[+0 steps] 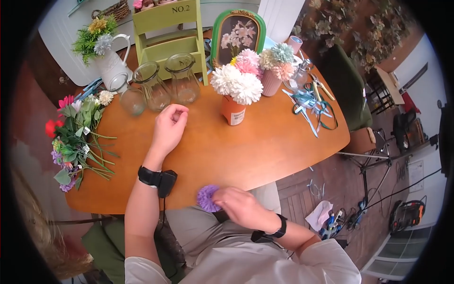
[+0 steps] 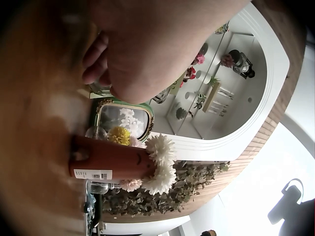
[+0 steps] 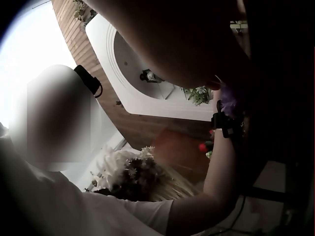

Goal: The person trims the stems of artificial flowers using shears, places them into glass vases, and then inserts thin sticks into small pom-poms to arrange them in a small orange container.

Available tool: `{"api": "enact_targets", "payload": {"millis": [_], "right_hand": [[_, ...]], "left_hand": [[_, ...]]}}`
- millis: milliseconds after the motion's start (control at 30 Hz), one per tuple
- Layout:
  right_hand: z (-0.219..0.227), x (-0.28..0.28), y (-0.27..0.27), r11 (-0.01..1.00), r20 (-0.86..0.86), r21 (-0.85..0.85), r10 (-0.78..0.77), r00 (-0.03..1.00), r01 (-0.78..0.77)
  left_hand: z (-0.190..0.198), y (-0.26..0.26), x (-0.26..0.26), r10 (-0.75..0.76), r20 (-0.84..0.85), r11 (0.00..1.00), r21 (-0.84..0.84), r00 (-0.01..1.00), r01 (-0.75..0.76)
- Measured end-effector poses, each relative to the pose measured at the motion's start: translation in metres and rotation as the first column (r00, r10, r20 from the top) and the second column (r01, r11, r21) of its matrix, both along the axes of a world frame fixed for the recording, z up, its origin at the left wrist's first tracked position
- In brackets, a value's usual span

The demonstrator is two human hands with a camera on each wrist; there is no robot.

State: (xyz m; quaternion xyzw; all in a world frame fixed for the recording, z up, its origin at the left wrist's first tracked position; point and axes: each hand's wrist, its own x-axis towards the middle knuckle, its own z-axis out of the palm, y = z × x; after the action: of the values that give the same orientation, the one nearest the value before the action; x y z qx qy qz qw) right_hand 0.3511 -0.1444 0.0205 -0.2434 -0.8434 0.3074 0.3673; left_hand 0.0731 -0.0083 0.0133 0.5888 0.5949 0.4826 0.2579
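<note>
A purple flower head point(image 1: 207, 198) is pinched by the right hand point(image 1: 243, 207) at the table's near edge, above the lap. In the right wrist view the purple flower point(image 3: 228, 101) shows below the dark right hand point(image 3: 192, 44); its fingertips are hard to make out. The left hand point(image 1: 169, 128) rests on the wooden table point(image 1: 189, 156), fingers loosely curled and holding nothing, just in front of the glass vases point(image 1: 183, 87). In the left wrist view the left hand point(image 2: 147, 54) fills the top, with an orange pot point(image 2: 118, 160) of white flowers beyond.
Loose artificial flowers point(image 1: 78, 142) lie at the left. A white pitcher point(image 1: 106, 66), green shelf point(image 1: 165, 42) and framed picture point(image 1: 239, 35) stand behind. At the right are a pink vase point(image 1: 271, 84), blue ribbons point(image 1: 307, 106) and pliers point(image 1: 321, 88).
</note>
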Motion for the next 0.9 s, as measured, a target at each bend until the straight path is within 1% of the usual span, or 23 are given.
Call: {"api": "enact_targets", "payload": {"millis": [33,133,167,200,233,267,300,333,400,433,467,500,567,633,733,800,833,900], "right_hand": [[0.006,-0.005,-0.001,0.999,-0.005,-0.033,0.028,1.0,-0.028],[0.002,0.016,0.008,0.993,0.025,-0.072,-0.089,0.996,0.09],[0.001,0.03,0.013,0.983,0.052,-0.068,-0.165,0.985,0.169],[0.002,0.051,0.019,0.954,0.088,-0.047,-0.29,0.953,0.295],[0.003,0.074,0.026,0.9,0.122,-0.02,-0.43,0.895,0.435],[0.006,0.099,0.034,0.808,0.153,0.029,-0.585,0.797,0.588],[0.01,0.127,0.042,0.688,0.176,0.085,-0.722,0.669,0.721],[0.013,0.153,0.047,0.547,0.193,0.145,-0.833,0.519,0.824],[0.013,0.194,0.05,0.317,0.198,0.261,-0.942,0.271,0.912],[0.013,0.207,0.049,0.232,0.187,0.307,-0.966,0.181,0.923],[0.015,0.213,0.049,0.191,0.155,0.341,-0.977,0.145,0.92],[0.015,0.215,0.049,0.198,0.115,0.33,-0.979,0.168,0.923],[0.011,0.208,0.051,0.291,0.058,0.224,-0.957,0.285,0.93],[0.012,0.178,0.057,0.468,0.02,0.019,-0.884,0.468,0.884],[0.027,0.12,0.069,0.697,0.007,-0.093,-0.714,0.7,0.711],[0.04,0.081,0.081,0.829,0.002,-0.09,-0.554,0.832,0.552],[0.045,0.061,0.088,0.874,0.006,-0.064,-0.483,0.876,0.482],[0.066,0.02,0.1,0.944,0.095,0.022,-0.331,0.939,0.33]], "left_hand": [[0.0,0.0,0.0,-0.005,0.01,1.0,0.003,1.0,0.005],[0.0,0.0,-0.002,-0.009,0.022,1.0,0.012,1.0,0.009],[0.002,-0.001,-0.001,-0.007,0.015,1.0,0.014,1.0,0.006],[0.002,-0.002,0.0,-0.002,0.011,1.0,0.015,1.0,0.002],[0.002,-0.002,0.0,0.001,0.001,1.0,0.014,1.0,-0.001],[0.002,-0.002,0.001,0.004,-0.008,1.0,0.014,1.0,-0.004],[0.002,-0.002,0.001,0.006,-0.019,1.0,0.014,1.0,-0.006],[0.003,-0.002,0.001,0.005,-0.023,1.0,0.02,1.0,-0.004],[0.004,-0.003,0.003,-0.004,-0.035,0.999,0.031,0.999,0.005],[0.004,-0.002,0.003,-0.009,-0.033,0.999,0.039,0.999,0.01],[0.003,-0.002,0.003,-0.014,-0.035,0.999,0.045,0.999,0.016],[0.002,-0.002,0.003,-0.022,-0.039,0.999,0.047,0.999,0.024],[0.001,-0.002,0.003,-0.02,-0.052,0.999,0.037,0.998,0.022],[0.001,-0.002,0.002,-0.019,-0.059,1.0,0.023,0.998,0.021],[0.003,-0.002,0.003,-0.019,-0.062,1.0,-0.002,0.998,0.019],[0.004,-0.002,0.004,-0.032,-0.064,0.999,-0.012,0.997,0.031],[0.004,-0.003,0.004,-0.035,-0.064,0.999,-0.016,0.997,0.034],[0.006,-0.003,0.005,-0.048,-0.02,0.998,-0.037,0.999,0.048]]}}
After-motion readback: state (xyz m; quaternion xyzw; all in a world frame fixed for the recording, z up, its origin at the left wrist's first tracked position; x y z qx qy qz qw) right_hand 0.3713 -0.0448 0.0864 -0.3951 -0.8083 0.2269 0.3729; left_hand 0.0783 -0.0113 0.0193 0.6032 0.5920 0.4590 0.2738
